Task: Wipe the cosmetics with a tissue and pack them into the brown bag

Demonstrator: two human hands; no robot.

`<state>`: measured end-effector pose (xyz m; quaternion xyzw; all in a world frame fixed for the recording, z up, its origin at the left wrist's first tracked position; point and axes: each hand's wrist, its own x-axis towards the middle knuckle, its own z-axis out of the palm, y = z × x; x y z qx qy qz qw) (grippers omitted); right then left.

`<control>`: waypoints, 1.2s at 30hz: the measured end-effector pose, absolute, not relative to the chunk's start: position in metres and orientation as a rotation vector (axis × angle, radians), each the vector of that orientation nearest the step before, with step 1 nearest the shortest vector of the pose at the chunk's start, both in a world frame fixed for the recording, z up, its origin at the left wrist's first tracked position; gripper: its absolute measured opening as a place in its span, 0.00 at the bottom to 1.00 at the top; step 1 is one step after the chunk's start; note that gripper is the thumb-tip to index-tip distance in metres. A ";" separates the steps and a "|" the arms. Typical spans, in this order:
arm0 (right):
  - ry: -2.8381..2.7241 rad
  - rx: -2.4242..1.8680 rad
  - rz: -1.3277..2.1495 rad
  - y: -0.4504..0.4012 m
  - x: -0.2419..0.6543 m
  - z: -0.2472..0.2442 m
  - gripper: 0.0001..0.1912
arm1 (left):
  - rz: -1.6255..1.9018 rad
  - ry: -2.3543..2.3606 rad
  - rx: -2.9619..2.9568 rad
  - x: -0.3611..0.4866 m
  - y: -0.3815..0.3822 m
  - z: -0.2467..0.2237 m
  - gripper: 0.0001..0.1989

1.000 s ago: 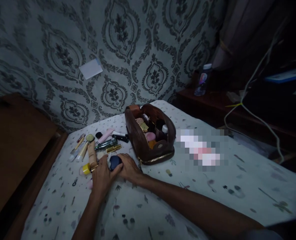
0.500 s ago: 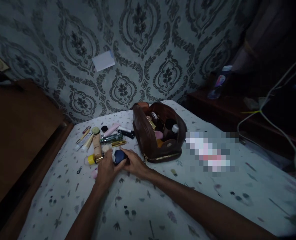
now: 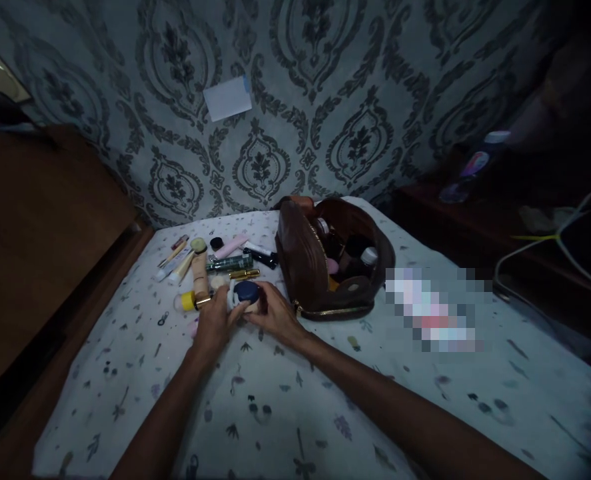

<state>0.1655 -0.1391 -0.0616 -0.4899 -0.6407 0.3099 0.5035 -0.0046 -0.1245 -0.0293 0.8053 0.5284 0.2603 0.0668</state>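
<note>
Two hands, left [image 3: 216,319] and right [image 3: 274,312], curl around one blue-topped container [image 3: 246,291], left of one bag [image 3: 331,263].

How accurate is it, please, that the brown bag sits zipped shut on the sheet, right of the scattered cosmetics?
Not quite: the head view shows the brown bag open, not zipped shut, on the sheet, right of the scattered cosmetics.
</note>
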 end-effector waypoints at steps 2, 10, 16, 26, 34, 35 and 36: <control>-1.510 -1.183 0.799 -0.138 0.165 -0.062 0.26 | 0.785 1.583 2.426 -0.003 -0.126 -0.031 0.15; -1.467 -1.119 0.836 -0.126 0.168 -0.074 0.34 | 0.776 1.443 2.470 0.002 -0.131 -0.030 0.22; -1.450 -1.074 0.815 -0.127 0.168 -0.072 0.28 | 0.750 1.411 2.484 0.003 -0.135 -0.029 0.25; -1.377 -1.007 0.897 -0.136 0.165 -0.055 0.33 | 0.955 1.182 1.885 0.003 -0.130 -0.020 0.22; -1.334 -1.070 0.763 -0.135 0.166 -0.058 0.31 | 0.761 1.035 1.447 0.013 -0.134 -0.028 0.29; -1.339 -1.083 0.737 -0.135 0.166 -0.058 0.31 | 0.771 1.056 1.444 0.013 -0.134 -0.028 0.29; -1.346 -1.095 0.714 -0.135 0.167 -0.058 0.31 | 0.787 1.077 1.439 0.012 -0.134 -0.027 0.28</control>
